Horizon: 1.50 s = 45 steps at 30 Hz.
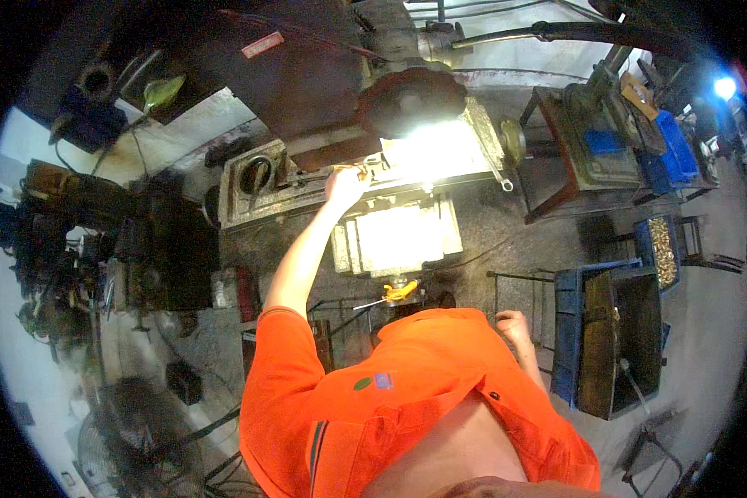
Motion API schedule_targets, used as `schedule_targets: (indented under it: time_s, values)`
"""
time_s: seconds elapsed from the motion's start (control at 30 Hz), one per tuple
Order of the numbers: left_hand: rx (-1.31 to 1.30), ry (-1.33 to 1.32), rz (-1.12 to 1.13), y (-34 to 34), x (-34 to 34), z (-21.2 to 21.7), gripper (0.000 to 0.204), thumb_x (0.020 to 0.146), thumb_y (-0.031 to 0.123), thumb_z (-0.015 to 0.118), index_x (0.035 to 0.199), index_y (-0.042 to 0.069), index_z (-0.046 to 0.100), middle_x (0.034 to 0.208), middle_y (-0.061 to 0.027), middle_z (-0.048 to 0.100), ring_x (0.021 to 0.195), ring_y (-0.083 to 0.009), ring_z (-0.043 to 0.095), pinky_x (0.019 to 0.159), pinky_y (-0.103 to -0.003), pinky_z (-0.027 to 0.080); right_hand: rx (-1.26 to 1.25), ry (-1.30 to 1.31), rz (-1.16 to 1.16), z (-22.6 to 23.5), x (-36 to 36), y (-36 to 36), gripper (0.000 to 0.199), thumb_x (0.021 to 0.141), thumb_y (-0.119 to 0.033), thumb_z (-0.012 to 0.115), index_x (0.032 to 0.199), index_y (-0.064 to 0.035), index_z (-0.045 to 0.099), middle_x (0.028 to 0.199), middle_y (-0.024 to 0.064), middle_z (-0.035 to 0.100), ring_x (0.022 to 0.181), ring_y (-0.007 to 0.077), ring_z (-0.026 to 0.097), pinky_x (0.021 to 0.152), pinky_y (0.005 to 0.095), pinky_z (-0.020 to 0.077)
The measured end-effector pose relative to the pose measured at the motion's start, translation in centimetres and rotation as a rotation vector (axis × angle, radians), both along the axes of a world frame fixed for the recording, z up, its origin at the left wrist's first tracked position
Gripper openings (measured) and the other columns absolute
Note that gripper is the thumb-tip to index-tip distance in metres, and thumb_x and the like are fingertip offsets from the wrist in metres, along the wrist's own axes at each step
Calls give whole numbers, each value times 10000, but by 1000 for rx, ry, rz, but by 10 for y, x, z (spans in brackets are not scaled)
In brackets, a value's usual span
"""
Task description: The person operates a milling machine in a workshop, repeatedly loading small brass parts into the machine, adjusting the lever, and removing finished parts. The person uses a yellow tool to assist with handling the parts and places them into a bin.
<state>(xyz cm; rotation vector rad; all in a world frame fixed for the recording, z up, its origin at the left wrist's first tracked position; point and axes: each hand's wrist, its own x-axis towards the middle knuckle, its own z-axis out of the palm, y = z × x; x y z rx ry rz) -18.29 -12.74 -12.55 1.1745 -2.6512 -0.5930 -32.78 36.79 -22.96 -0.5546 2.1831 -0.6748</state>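
- We see one left hand (344,184) reaching onto the machine table (307,195); its grip cannot be told.
- One right hand (513,326) hangs loosely curled, holding nothing.
- Two blue bins (566,332) stand right.

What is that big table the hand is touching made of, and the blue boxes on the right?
The machine table under the left hand looks like heavy grey metal, dull and grimy, shining where the lamp hits it. The blue boxes look like plastic: even bright colour, thick moulded rims, though painted metal is possible.
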Motion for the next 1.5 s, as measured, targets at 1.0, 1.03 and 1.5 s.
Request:
schedule_targets:
  time_s: [1.0,1.03,1.5]
  values:
    - [475,-116,-202,-62,7,7,478,730,512,592,872,60,651,795,-147,644,788,-252,623,738,-358,489,-191,30,-162,41,54,-44,281,622,-96,561,862,4,667,818,127,667,739,189,632,662,296,490]
    - [549,-94,-160,-67,7,7,476,730,510,592,873,60,651,795,-147,644,788,-252,623,737,-358,489,-344,8,-108,44,43,-63,263,626,-89,551,842,4,667,804,115,668,743,180,631,667,294,490]
    - [542,-3,-64,-86,-5,39,446,730,478,594,877,60,648,796,-148,643,782,-256,623,724,-362,489,-1225,-1492,-361,63,30,-397,302,900,-266,463,1098,-39,474,1045,130,506,903,249,573,598,289,503]
